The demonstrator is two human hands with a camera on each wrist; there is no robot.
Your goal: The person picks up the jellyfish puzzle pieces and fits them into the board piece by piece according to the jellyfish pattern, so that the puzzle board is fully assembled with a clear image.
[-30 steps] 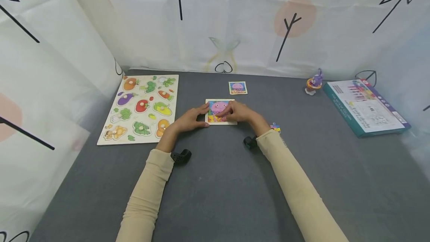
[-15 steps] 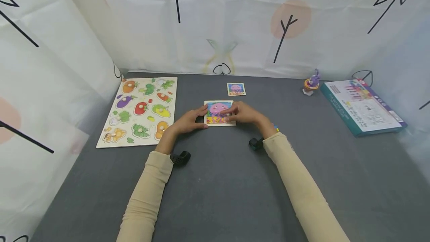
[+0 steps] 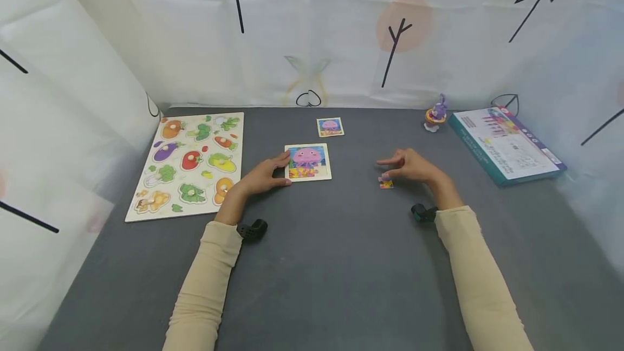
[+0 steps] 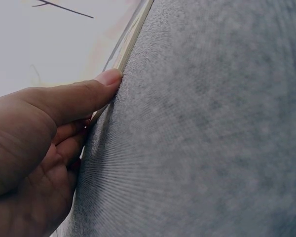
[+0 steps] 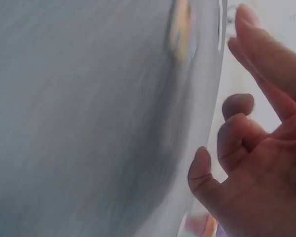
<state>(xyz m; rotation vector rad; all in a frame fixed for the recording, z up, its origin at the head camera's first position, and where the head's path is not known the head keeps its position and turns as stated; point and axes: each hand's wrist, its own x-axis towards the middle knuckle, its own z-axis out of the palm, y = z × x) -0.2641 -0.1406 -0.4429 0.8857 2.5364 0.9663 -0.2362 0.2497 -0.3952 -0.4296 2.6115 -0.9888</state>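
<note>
A small jigsaw puzzle in a pale frame, with a pink jellyfish picture, lies flat at mid-table. A pale bare patch shows at the picture's lower right. My left hand grips the frame's left end; in the left wrist view its thumb presses along the board's near edge. To the right lies a loose yellow and blue jigsaw piece. My right hand hovers close over that piece, thumb and index finger spread apart, nothing between them. The right wrist view shows its other fingers bent and the piece blurred.
A small jellyfish picture card lies behind the puzzle. The vegetable peg board is at the left. At the back right are a purple figurine and a teal box. White printed cloth walls the table's back.
My right hand has left the puzzle and moved right to the loose piece, its fingers now spread. The left hand keeps its grip on the frame. The head view has shifted slightly right.
</note>
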